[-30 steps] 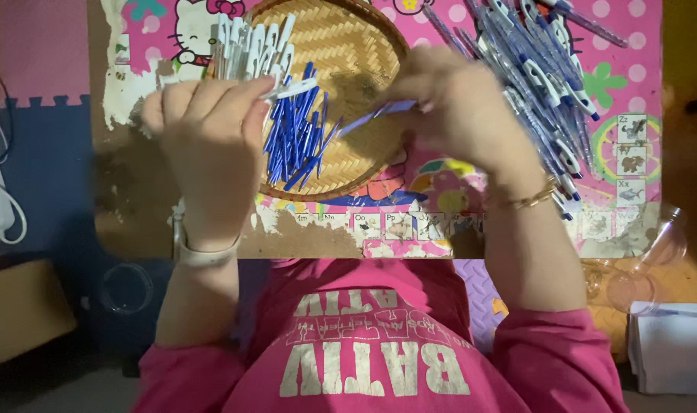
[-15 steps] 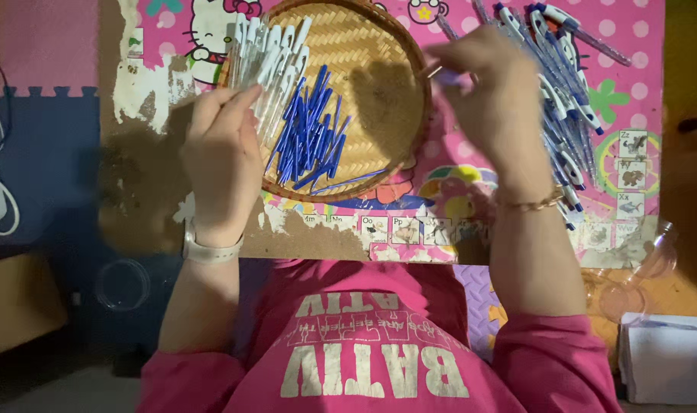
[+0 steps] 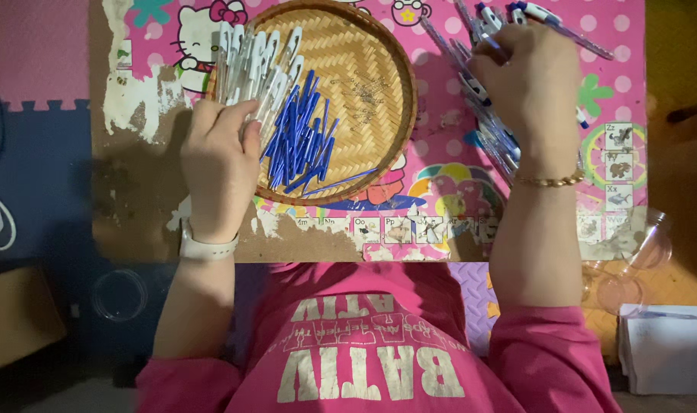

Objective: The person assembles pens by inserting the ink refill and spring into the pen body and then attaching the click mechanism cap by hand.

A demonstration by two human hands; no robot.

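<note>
- So far, the left hand (image 3: 220, 164) is closed around a fanned bundle of white pen barrels (image 3: 250, 60), held over the left rim of the round woven bamboo tray (image 3: 379, 84); this reads as the stock gathered up to now.
- Meanwhile the right hand (image 3: 534, 90) rests on the heap of assembled blue-and-white pens (image 3: 492, 130) lying on the pink table top to the right of the tray. Its fingers curl down into the pile, but whether they actually pinch a pen I cannot tell.
- Inside the tray lies a loose pile of blue refills (image 3: 301, 138), mostly on its left half, just beside the held barrels; a few stray ones lie near the lower rim.
- Judging by the two piles, a good share looks finished: the heap of complete pens is large and spreads from the table's top edge down past the wrist.
- What seems left is sizeable too: many refills in the tray and a full handful of barrels.
- Clear plastic cups (image 3: 631, 260) sit off the table's lower right corner, apart from both hands.
</note>
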